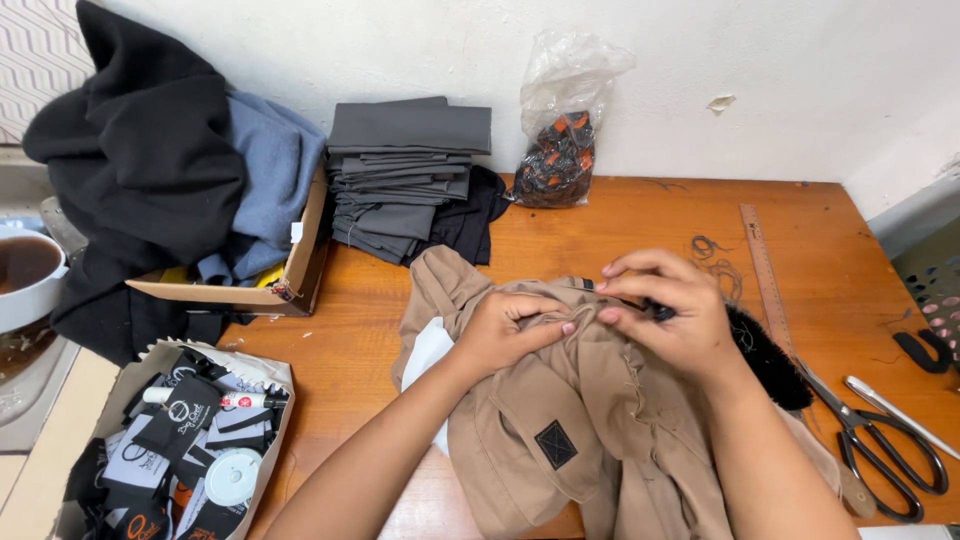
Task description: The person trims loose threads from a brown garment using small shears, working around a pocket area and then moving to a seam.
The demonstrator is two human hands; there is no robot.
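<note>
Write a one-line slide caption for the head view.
Both hands, left hand and right hand, pinch a tan garment on a wooden table, scissors nearby.

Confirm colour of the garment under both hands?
Tan/khaki garment, with a small black square patch; clearest in the head view.

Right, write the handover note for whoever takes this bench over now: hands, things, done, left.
Left hand: fingers bunched on a fold of the tan garment, pinching the cloth.
Right hand: pinching the same fold from the other side; a small dark thing sits under the fingers, too hidden to identify.
The garment lies crumpled on the wooden table, a black patch already on it.
Scissors and a ruler lie to the right, loose thread just beyond the hands.
Done: patch is on. Left: whatever is being worked at the pinched fold; its state is hidden.
</note>
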